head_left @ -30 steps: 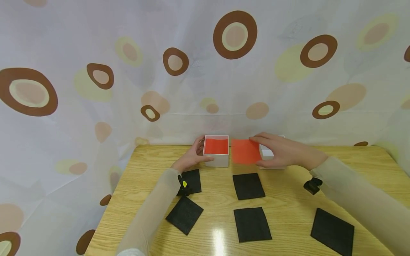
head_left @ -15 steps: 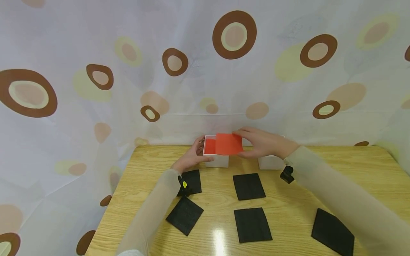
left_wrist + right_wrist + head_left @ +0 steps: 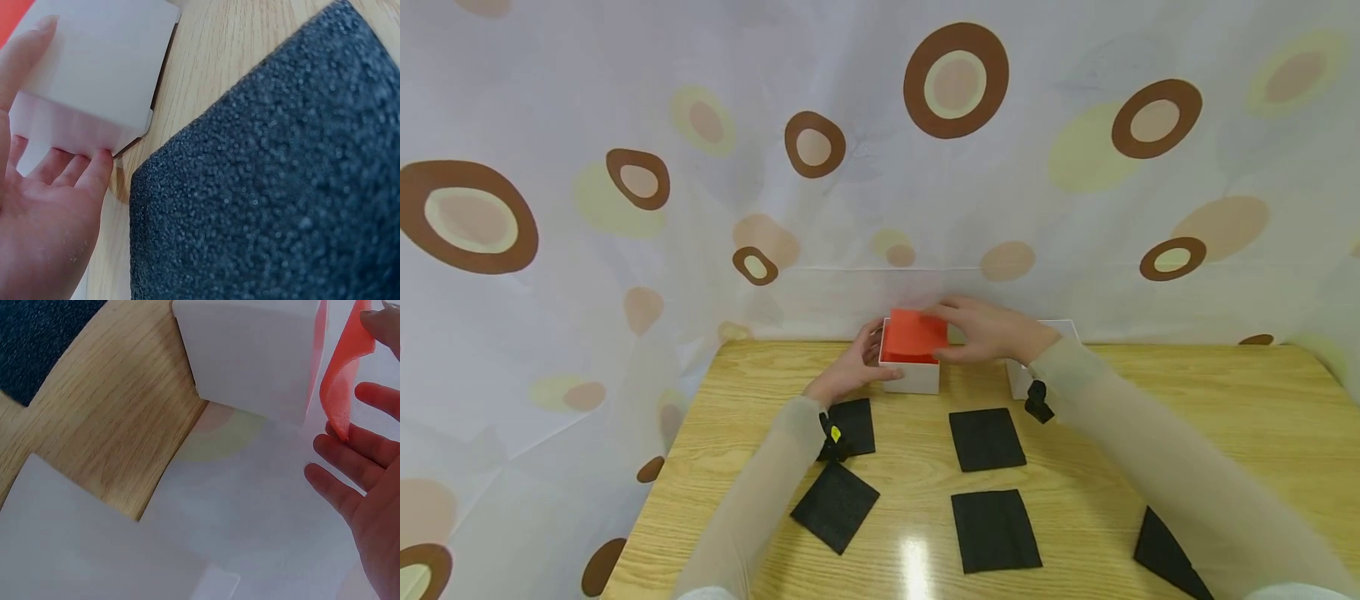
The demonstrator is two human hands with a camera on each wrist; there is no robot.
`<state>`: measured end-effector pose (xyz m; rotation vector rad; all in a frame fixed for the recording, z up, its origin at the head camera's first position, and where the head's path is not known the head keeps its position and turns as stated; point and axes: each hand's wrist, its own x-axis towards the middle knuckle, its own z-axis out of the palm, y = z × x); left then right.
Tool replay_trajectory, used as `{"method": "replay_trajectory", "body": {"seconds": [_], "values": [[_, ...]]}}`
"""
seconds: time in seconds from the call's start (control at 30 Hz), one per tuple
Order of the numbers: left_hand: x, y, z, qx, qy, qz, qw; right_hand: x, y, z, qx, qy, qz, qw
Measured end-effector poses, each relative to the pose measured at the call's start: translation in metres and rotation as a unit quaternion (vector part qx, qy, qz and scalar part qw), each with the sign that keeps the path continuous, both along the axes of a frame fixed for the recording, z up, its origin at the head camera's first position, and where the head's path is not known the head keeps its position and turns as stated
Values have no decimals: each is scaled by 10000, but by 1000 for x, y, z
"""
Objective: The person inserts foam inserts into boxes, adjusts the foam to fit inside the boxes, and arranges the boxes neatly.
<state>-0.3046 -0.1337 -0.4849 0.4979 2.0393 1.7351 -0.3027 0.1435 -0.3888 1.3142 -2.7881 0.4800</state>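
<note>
Tabletop below — red sheet lies between right fingers.

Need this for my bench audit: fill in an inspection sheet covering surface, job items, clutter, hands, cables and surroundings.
Surface: wooden table, pale grain, with a bright glare patch toward the front.
Job items: red square sheet held at the open top of the left white box, where more red shows inside; right white box partly hidden by the right arm.
Clutter: five black textured squares lying apart, one partly behind the right sleeve.
Hands: left hand grips the left white box; right hand pinches the red square sheet.
Cables: nothing seen.
Surroundings: white backdrop with brown-ringed ovals.
</note>
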Motion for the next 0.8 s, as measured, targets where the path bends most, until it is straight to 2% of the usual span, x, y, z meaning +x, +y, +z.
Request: {"method": "replay_trajectory", "body": {"seconds": [0.23, 0.67, 0.8], "values": [[0, 2, -1, 161, 16, -87, 9998, -1, -8, -4, 97, 97, 87, 9999], [2, 1, 0, 90, -85, -9, 9999, -7, -13, -22, 178, 518, 121, 9984], [1, 1, 0, 72, -71, -10, 9999, -6, -12, -25, 276, 514, 39, 9983]]}}
